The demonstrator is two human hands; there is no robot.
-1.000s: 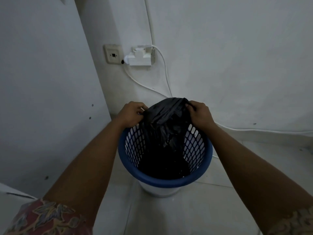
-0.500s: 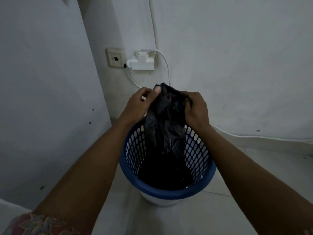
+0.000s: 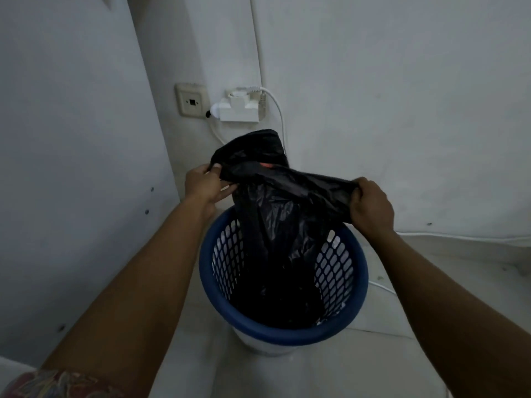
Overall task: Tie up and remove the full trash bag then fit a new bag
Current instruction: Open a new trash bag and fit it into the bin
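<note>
1. Two hands work in the head view, the only one given. Left hand (image 3: 205,186), centre-left, pinches one flap of the bag (image 3: 281,222). Right hand (image 3: 372,206), centre-right, has its fingers curled tight round the other flap.
2. Bag sits mid-frame. Lower part is down inside the bin (image 3: 275,331); the neck is drawn up above the blue rim, and the top is stretched between the two hands.
3. Small reddish patch shows at the bag's mouth. Cannot tell what it is.
4. Handling, judged: thin black film, soft and limp, creases freely. Likely slick under the fingers. May tear if the flaps are pulled too hard. Body hangs slack, so the load seems light.
5. Hold, judged: keep to the bunched flap ends for knotting, where the film is doubled. For lifting, grasp the gathered neck just under the knot.
6. Upper frame: socket (image 3: 191,103) and adapter (image 3: 240,107) on the wall, with a cable (image 3: 277,110) running down behind the bag.
</note>
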